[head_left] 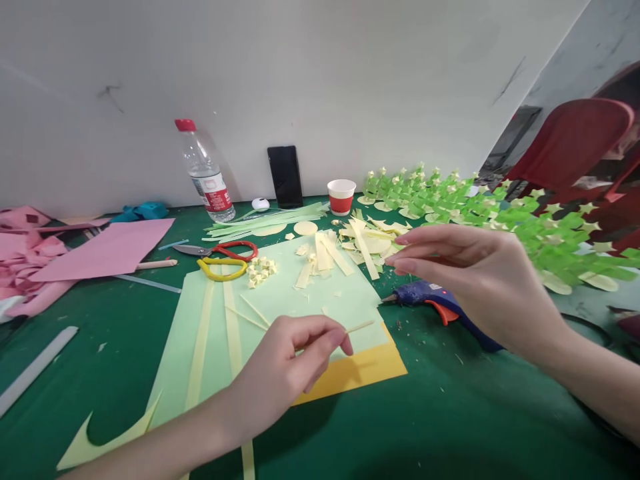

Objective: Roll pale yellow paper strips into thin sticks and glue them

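My left hand (300,357) is over the pale green paper sheet (280,303), pinching a thin pale yellow paper strip (361,326) between thumb and fingertips. The strip's free end points right. My right hand (465,273) is raised above the blue hot glue gun (417,293), its fingers loosely curved and slightly apart from the thumb, with nothing visible in them. On the sheet are a small heap of folded paper stars (261,272), long yellow strips (233,327) and torn paper scraps (323,257).
Scissors (220,257) with red and yellow handles rest at the sheet's upper left. Behind stand a water bottle (210,177), a phone (285,177) and a paper cup (341,197). Green paper plants (480,203) fill the right; pink paper (110,250) lies left.
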{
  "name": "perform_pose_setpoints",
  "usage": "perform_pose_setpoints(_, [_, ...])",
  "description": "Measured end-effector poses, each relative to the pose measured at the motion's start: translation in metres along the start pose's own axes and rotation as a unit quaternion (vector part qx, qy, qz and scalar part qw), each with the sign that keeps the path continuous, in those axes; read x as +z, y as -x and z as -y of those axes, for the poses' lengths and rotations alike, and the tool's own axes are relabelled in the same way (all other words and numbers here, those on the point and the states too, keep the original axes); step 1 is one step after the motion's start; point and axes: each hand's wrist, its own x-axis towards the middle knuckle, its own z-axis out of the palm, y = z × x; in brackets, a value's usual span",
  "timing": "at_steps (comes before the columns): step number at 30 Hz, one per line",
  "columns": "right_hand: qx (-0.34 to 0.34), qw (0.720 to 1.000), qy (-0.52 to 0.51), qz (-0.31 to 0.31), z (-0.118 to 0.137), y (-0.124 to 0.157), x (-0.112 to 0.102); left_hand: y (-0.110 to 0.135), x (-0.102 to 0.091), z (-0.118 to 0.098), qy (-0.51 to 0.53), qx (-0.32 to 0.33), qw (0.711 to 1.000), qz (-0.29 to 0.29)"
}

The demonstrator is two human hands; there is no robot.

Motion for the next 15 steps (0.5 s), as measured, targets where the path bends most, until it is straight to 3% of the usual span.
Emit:
perform_pose_setpoints(7, [0.063,0.997,0.016,0.035,-0.017,-0.013,0.0,-0.003,0.002,0.042,0.03,-0.006,0.998,-0.047])
perform_pose_setpoints(15, [0.092,0.986,0.099,0.096,-0.044,-0.045,0.002,-0.006,0.0,0.046,0.076,-0.016,0.996,-0.033])
